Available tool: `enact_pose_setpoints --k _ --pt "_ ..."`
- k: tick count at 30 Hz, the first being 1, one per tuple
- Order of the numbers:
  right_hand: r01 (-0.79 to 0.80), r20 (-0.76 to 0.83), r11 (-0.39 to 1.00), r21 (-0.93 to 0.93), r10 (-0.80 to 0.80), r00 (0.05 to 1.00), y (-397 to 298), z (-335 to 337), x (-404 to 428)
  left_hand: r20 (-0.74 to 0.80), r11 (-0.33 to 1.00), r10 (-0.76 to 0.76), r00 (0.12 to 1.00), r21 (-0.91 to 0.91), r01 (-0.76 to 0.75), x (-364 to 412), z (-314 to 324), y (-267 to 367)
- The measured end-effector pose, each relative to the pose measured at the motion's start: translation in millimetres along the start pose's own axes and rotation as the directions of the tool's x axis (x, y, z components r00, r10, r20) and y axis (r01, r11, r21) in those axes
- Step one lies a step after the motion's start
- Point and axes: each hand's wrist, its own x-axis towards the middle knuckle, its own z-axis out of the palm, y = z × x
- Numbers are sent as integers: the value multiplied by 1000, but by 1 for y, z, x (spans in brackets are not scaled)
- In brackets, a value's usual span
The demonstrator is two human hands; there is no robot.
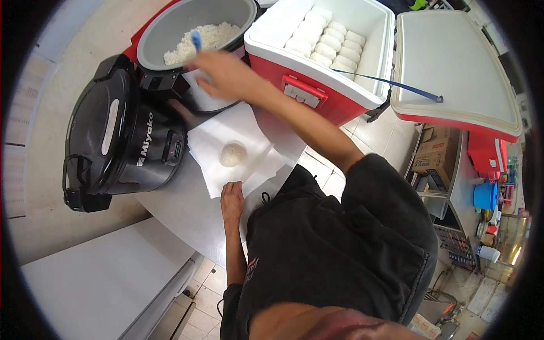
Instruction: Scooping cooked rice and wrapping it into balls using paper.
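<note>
A rounded mound of rice (233, 155) sits on a stack of white paper sheets (216, 127) on the metal table (178, 216). My left hand (232, 197) is at the near edge of the sheets, its fingers closed on that edge. Blurred by motion, my right hand (216, 76) is over the rim of an open rice cooker pot (148, 38). Cooked white rice (212, 36) lies in this pot. At the fingers of my right hand shows a blue handle-like piece (196, 40); its lower part is hidden, and I cannot tell whether the hand grips it.
A closed black Miyako rice cooker (127, 136) stands left of the paper. Beyond it, a red and white cooler box (272, 63) contains several white wrapped bundles (327, 44); its lid (454, 68) hangs open on a blue strap (395, 83). A white-topped chest (106, 272) stands lower left.
</note>
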Motion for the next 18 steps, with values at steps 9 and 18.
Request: enact_pose_setpoints --k 9,18 --pt "-87 682 986 139 -32 730 13 75 -240 -127 984 179 976 39 -175 17 -25 -4" --pt "-451 787 869 203 129 603 30 65 -246 -25 999 -12 1000 -54 11 -2 -5 -38"
